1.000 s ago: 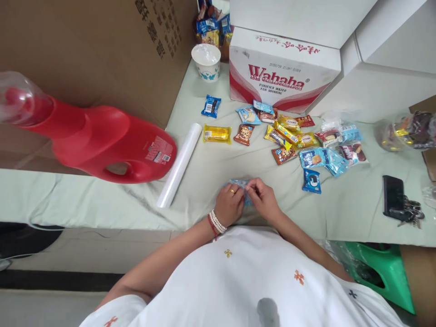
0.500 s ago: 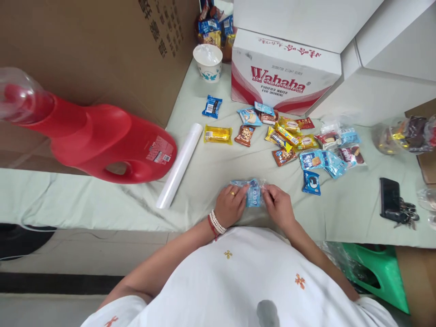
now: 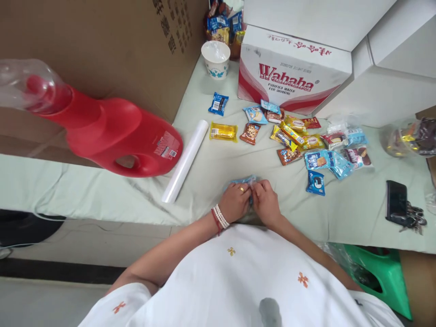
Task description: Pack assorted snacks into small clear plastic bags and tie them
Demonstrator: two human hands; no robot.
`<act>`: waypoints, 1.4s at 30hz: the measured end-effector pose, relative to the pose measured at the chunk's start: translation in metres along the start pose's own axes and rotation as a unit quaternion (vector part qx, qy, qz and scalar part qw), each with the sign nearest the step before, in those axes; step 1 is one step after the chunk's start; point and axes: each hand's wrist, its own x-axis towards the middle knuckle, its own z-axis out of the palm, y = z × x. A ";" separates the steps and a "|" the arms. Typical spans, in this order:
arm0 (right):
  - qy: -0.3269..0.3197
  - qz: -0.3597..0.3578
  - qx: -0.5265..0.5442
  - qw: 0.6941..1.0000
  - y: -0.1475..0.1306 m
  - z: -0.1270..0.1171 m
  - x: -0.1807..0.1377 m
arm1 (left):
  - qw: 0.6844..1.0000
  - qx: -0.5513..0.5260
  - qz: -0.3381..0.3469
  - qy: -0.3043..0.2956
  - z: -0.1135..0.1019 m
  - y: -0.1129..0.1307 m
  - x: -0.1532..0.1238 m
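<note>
A light blue snack packet [image 3: 245, 180] is between my hands close to the table's front edge, mostly covered by my fingers. My left hand [image 3: 235, 200], with a ring and a white bead bracelet at the wrist, is closed on its left side. Right against it, my right hand [image 3: 265, 202] pinches the packet's right side, fingertips together. Ahead and to the right lie several loose wrapped snacks, among them a dark blue packet [image 3: 315, 182], a light blue packet [image 3: 319, 160] and a brown cookie packet [image 3: 288, 156]. A yellow packet [image 3: 223, 131] lies ahead on the left.
A white roll [image 3: 185, 161] and a big red plastic bottle-shaped container [image 3: 132, 136] lie left. At the back stand a paper cup [image 3: 216, 59] and a Wahaha carton [image 3: 293, 72]. A black phone [image 3: 396, 200] with keys [image 3: 413, 215] lies right, below a clear bag [image 3: 405, 136].
My right hand has moved left, up against my left hand. The blue packet, spread between them before, is now bunched and mostly hidden. The view has shifted slightly.
</note>
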 end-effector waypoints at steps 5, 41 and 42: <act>-0.003 -0.049 0.002 0.999 0.013 0.017 0.003 | 0.974 -0.213 -0.042 0.070 -0.018 -0.024 -0.013; 0.270 0.249 0.330 0.870 0.139 -0.120 -0.045 | 0.654 -0.694 -0.273 -0.127 -0.032 0.081 0.063; 0.329 0.254 0.332 0.847 0.165 -0.135 -0.034 | 0.659 -0.686 -0.290 -0.102 -0.033 0.071 0.061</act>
